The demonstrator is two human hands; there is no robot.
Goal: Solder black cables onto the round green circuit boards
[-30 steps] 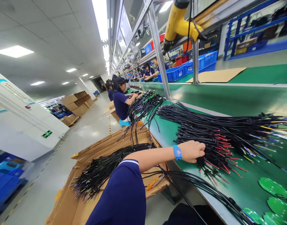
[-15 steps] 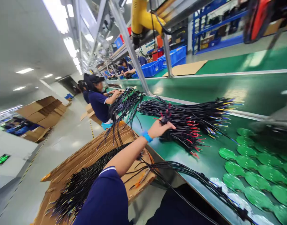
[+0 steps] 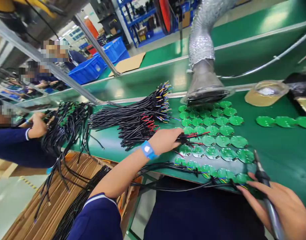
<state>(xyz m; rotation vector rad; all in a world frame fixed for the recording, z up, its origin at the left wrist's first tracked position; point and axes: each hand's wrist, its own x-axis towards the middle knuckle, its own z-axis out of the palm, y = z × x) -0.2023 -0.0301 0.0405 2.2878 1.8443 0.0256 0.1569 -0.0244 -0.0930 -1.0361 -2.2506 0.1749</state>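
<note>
My left hand (image 3: 165, 141), with a blue wristband (image 3: 148, 150) on its wrist, is shut on a black cable (image 3: 190, 140) with red-tipped wires, holding it over round green circuit boards (image 3: 213, 140) on the green bench top (image 3: 280, 156). Several black cables (image 3: 205, 171) lie across the nearest row of boards. My right hand (image 3: 275, 208) grips a soldering iron (image 3: 266, 193), its tip pointing up and away from the boards. A loose bundle of black cables (image 3: 135, 116) lies to the left of my left hand.
A co-worker's hand (image 3: 37, 125) rests at a second cable bundle (image 3: 67, 123) on the left. Below it stands a cardboard box (image 3: 52, 190) holding more cables. A silver extraction duct (image 3: 203, 56) hangs over the boards, and a round tan tub (image 3: 266, 93) sits at the bench's back.
The view has swung right toward the boards. My left hand has moved from the cable pile to above the boards with a cable in it. My right hand with the iron has come into view.
</note>
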